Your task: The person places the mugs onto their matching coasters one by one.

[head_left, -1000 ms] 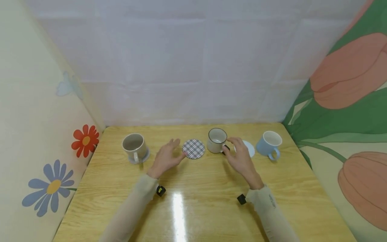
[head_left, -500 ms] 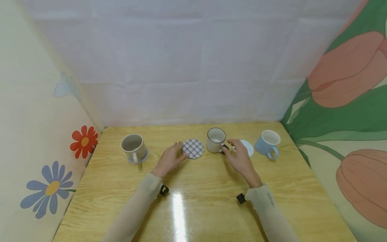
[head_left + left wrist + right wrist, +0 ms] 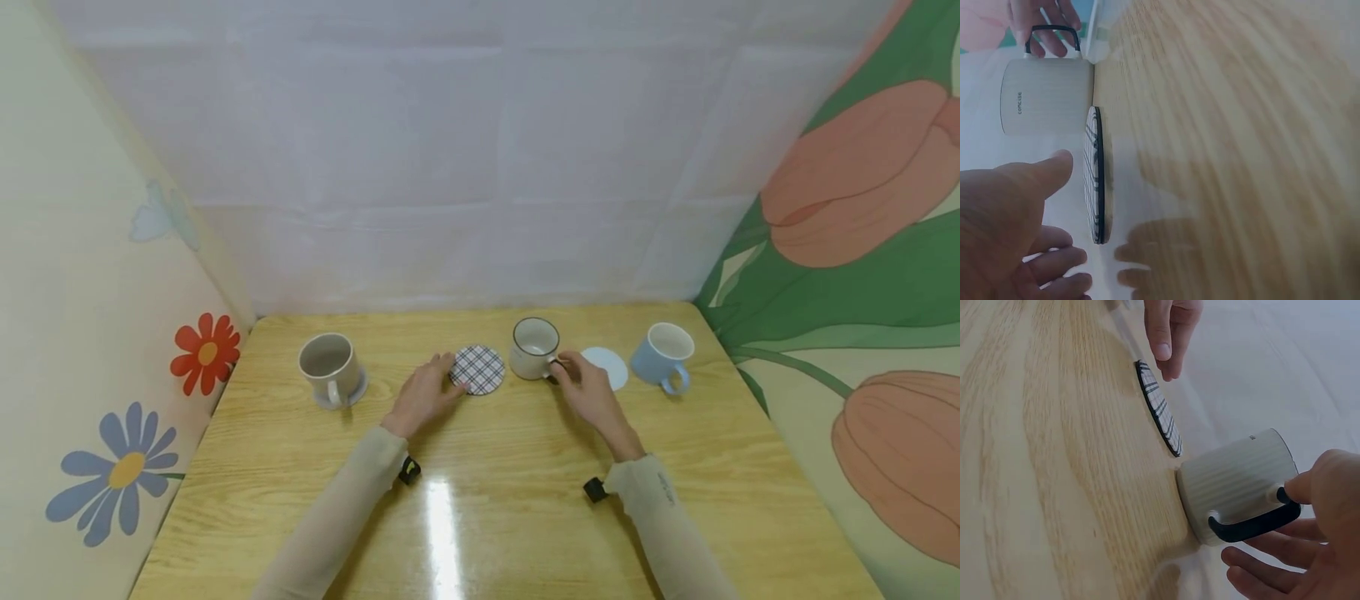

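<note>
A ribbed cream mug [image 3: 531, 357] with a dark rim and black handle stands upright on the table. My right hand [image 3: 596, 400] is at its handle; in the right wrist view the thumb touches the black handle [image 3: 1257, 525] and the fingers lie on its far side. Left of that mug lies a round plaid coaster [image 3: 480, 370], flat on the wood. My left hand [image 3: 425, 396] hovers at the coaster's left edge, with thumb and fingers apart and nothing held. From the left wrist view, a gap shows between the thumb and the coaster [image 3: 1093, 178].
At the left a grey-beige mug [image 3: 330, 371] stands on a grey coaster [image 3: 356, 392]. A pale round coaster [image 3: 611, 367] lies right of the cream mug, beside a light blue mug [image 3: 654, 358]. A white cloth [image 3: 450, 167] hangs behind the wooden table [image 3: 517, 500].
My left hand has moved right and lower, up to the plaid coaster. The right thumb and index finger have drawn together at the cream mug's handle. The mugs have stayed in place.
</note>
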{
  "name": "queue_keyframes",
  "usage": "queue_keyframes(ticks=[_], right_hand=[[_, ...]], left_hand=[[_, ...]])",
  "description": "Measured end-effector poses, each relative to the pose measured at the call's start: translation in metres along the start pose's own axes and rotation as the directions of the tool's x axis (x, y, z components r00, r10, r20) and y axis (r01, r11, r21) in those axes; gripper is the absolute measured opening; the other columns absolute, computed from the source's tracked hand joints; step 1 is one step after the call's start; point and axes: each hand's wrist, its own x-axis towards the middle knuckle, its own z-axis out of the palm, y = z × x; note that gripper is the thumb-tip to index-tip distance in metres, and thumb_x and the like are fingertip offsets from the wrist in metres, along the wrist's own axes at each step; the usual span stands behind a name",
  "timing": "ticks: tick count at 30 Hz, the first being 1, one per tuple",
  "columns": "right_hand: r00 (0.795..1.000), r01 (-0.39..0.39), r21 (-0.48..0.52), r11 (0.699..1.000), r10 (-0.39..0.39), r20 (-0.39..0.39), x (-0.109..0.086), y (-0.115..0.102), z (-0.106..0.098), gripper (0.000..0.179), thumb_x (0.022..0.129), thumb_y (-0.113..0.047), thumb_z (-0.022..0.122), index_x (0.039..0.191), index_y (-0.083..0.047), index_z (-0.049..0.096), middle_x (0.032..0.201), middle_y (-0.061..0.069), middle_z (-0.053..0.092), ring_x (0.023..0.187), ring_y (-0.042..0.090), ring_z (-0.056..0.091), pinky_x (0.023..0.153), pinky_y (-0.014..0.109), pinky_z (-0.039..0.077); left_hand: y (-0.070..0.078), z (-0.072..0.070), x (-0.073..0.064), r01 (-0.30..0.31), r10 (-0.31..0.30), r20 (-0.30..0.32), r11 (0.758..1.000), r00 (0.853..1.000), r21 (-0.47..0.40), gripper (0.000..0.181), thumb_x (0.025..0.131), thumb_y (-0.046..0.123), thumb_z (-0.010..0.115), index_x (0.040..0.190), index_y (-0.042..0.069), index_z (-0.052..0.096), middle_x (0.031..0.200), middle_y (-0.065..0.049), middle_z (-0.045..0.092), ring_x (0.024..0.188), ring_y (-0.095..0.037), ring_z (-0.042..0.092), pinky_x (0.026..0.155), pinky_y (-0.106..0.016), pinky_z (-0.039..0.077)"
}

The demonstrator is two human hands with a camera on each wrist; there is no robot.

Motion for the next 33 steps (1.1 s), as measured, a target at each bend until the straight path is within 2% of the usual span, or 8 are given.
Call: queue_keyframes(ticks=[6, 10, 17, 20, 24, 26, 29, 33], right_hand=[[0.999, 0.042, -0.008, 0.999, -0.042, 0.025, -0.001, 0.001, 0.003, 0.027, 0.112, -0.018, 0.057, 0.121, 0.001, 0.073, 0.114, 0.019, 0.079, 0.113, 0.041, 0.074, 0.103, 0.060, 0.057], [0.999, 0.030, -0.010, 1.000, -0.030, 0.032, -0.001, 0.000, 0.002, 0.027, 0.113, -0.020, 0.056, 0.119, -0.001, 0.074, 0.112, 0.017, 0.079, 0.113, 0.039, 0.074, 0.103, 0.059, 0.058], [0.999, -0.003, 0.026, 1.000, 0.002, 0.052, 0.001, 0.001, 0.002, 0.028, 0.113, -0.021, 0.055, 0.119, -0.001, 0.074, 0.114, 0.018, 0.079, 0.113, 0.041, 0.074, 0.101, 0.059, 0.060], [0.998, -0.036, 0.094, 0.995, 0.031, 0.057, 0.001, 0.002, 0.003, 0.031, 0.114, -0.021, 0.054, 0.117, 0.002, 0.073, 0.111, 0.020, 0.078, 0.108, 0.039, 0.075, 0.094, 0.051, 0.064], [0.995, -0.083, 0.189, 0.978, 0.070, 0.076, 0.001, 0.004, 0.005, 0.033, 0.114, -0.020, 0.052, 0.114, 0.008, 0.071, 0.106, 0.025, 0.076, 0.098, 0.038, 0.075, 0.082, 0.031, 0.065], [0.992, -0.113, 0.233, 0.966, 0.094, 0.090, 0.001, 0.003, 0.005, 0.034, 0.115, -0.018, 0.051, 0.113, 0.010, 0.069, 0.105, 0.028, 0.074, 0.097, 0.039, 0.074, 0.080, 0.026, 0.064], [0.985, -0.160, 0.289, 0.944, 0.134, 0.105, 0.002, 0.000, 0.005, 0.034, 0.115, -0.015, 0.050, 0.111, 0.013, 0.068, 0.106, 0.031, 0.072, 0.099, 0.039, 0.073, 0.082, 0.026, 0.064], [0.971, -0.235, 0.342, 0.910, 0.206, 0.119, 0.004, -0.004, 0.005, 0.034, 0.115, -0.014, 0.049, 0.108, 0.015, 0.068, 0.106, 0.029, 0.072, 0.097, 0.030, 0.071, 0.083, 0.025, 0.064]], left_hand=[[0.002, 0.005, 0.002, 0.065, -0.066, 0.020, 0.997, 0.998, 0.047, 0.077, 0.102, 0.036, 0.073, 0.159, -0.005, 0.042, 0.168, -0.028, 0.036, 0.158, -0.048, 0.031, 0.130, -0.061, 0.026], [0.004, 0.009, 0.002, 0.095, -0.098, 0.035, 0.994, 0.995, 0.060, 0.080, 0.103, 0.040, 0.071, 0.161, -0.004, 0.038, 0.171, -0.024, 0.031, 0.161, -0.047, 0.025, 0.130, -0.062, 0.023], [0.009, 0.013, 0.000, 0.093, -0.098, 0.036, 0.989, 0.995, 0.111, 0.081, 0.103, 0.040, 0.072, 0.161, -0.005, 0.038, 0.170, -0.026, 0.033, 0.159, -0.050, 0.027, 0.129, -0.063, 0.026], [0.009, 0.015, 0.001, 0.098, -0.102, 0.034, 0.989, 0.994, 0.110, 0.081, 0.103, 0.041, 0.071, 0.161, -0.005, 0.037, 0.170, -0.025, 0.033, 0.159, -0.050, 0.027, 0.129, -0.062, 0.026], [0.009, 0.018, 0.001, 0.109, -0.112, 0.022, 0.989, 0.993, 0.099, 0.082, 0.102, 0.042, 0.072, 0.162, -0.003, 0.038, 0.170, -0.023, 0.033, 0.160, -0.048, 0.027, 0.129, -0.061, 0.027], [0.009, 0.019, 0.001, 0.110, -0.113, 0.019, 0.989, 0.993, 0.103, 0.083, 0.102, 0.043, 0.072, 0.162, -0.002, 0.038, 0.170, -0.023, 0.033, 0.160, -0.048, 0.028, 0.129, -0.061, 0.028], [0.008, 0.019, 0.001, 0.106, -0.108, 0.012, 0.987, 0.994, 0.118, 0.083, 0.101, 0.044, 0.072, 0.161, -0.003, 0.039, 0.170, -0.023, 0.035, 0.159, -0.048, 0.029, 0.128, -0.062, 0.030], [0.008, 0.017, 0.000, 0.090, -0.092, 0.005, 0.987, 0.996, 0.136, 0.082, 0.101, 0.044, 0.072, 0.160, -0.003, 0.041, 0.168, -0.024, 0.037, 0.157, -0.050, 0.032, 0.125, -0.063, 0.033]])
